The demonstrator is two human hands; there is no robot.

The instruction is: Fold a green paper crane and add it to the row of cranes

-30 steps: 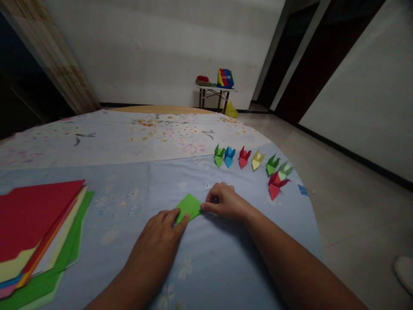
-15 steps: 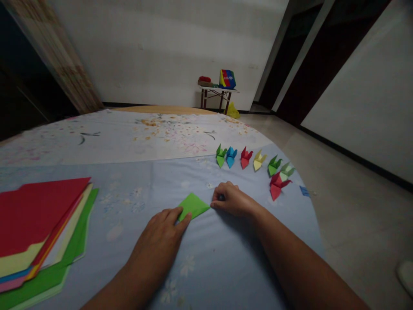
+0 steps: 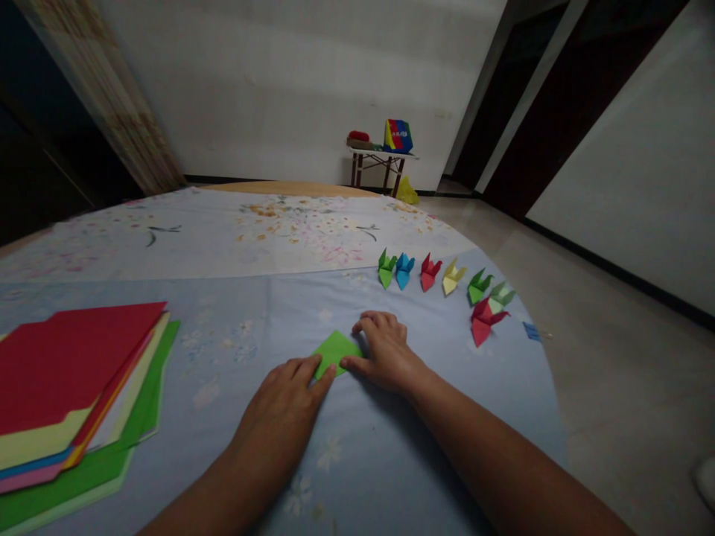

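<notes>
A small folded sheet of green origami paper (image 3: 337, 348) lies flat on the blue part of the tablecloth. My left hand (image 3: 287, 398) holds its left corner against the table with thumb and forefinger. From the right, my right hand (image 3: 385, 352) reaches over the paper's right corner, thumb at the near edge and fingers spread apart above. That corner is partly hidden by the right hand. Beyond, folded paper cranes stand in a row, among them a blue crane (image 3: 404, 271), a yellow crane (image 3: 453, 278) and a larger red crane (image 3: 485, 321).
A stack of coloured paper sheets (image 3: 83, 365) lies at the left of the round table. A small blue object (image 3: 531, 331) is at the right edge. By the far wall, a small folding table (image 3: 385, 154) carries a colourful bag (image 3: 398, 136).
My right hand has moved left onto the paper's right corner, and its curled fingers have spread. My left hand stays on the paper. The view has shifted slightly.
</notes>
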